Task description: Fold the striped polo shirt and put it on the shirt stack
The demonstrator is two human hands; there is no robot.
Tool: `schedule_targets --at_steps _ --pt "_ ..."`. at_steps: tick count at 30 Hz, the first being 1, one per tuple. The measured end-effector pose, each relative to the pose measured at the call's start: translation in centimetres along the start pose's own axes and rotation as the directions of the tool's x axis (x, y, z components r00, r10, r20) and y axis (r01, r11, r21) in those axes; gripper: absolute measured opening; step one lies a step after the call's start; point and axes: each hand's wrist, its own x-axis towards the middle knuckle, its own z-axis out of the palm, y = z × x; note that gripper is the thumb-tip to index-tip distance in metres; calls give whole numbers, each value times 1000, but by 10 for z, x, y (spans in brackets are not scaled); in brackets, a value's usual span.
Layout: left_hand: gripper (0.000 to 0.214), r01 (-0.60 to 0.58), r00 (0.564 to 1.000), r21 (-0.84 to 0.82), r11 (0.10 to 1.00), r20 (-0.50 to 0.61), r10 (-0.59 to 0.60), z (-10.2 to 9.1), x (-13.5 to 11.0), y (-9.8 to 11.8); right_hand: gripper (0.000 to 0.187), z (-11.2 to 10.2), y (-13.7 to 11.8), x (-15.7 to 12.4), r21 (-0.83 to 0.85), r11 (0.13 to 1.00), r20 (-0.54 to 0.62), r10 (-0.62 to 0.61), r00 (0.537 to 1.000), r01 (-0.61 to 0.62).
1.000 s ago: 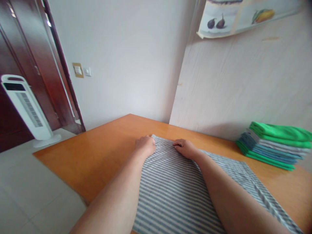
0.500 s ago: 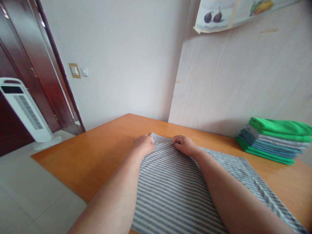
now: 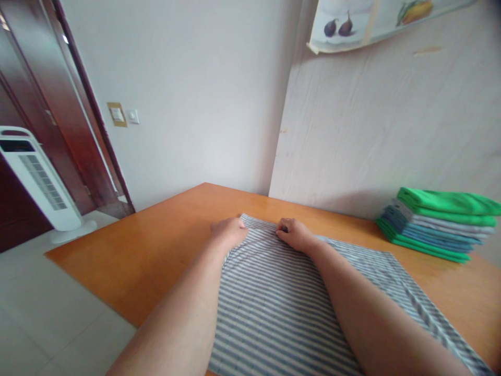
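Currently: striped cloth (image 3: pixel 270 297) spread on the table (image 3: pixel 156 256), hands at its far end.
Nearest, the cloth lies below and between the forearms (image 3: pixel 183 308), extending past the right one; the table likely keeps it level. The left hand (image 3: pixel 230 233) closes on the left border, near the far corner. The right hand (image 3: pixel 293 234), fingers curled, touches the far edge; whether it pinches fabric cannot be told. Their spacing presumably keeps the edge straight. Right of the right hand, well apart, a folded stack (image 3: pixel 438 225) sits near the wall (image 3: pixel 352 141), probably to leave working room. Far left of the left hand stands a white tower fan (image 3: pixel 39 177).
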Motion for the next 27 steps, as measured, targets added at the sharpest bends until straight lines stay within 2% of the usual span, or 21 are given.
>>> schedule_targets --at_steps 10,14,18,21,23,27 --pt "22 40 997 90 995 -69 -34 5 2 -4 7 5 -2 -2 -27 1000 -7 12 1000 -12" --pt "26 31 998 57 998 -60 -27 7 5 -7 7 4 -2 -2 -30 999 -11 17 1000 -18" --pt "42 106 989 -7 994 -100 -106 4 9 -12 6 4 -2 -2 -25 999 -8 19 1000 -19" --pt "46 139 986 -29 990 -89 -141 0 11 -16 6 5 -2 -2 -19 1000 -7 22 1000 -23" --pt "44 144 988 -25 989 -58 -145 -1 11 -18 6 6 -1 -1 -15 1000 -10 22 1000 -23" --pt "21 142 990 4 990 9 -142 1 10 -17 7 7 0 -1 -4 1000 -9 17 1000 -17"
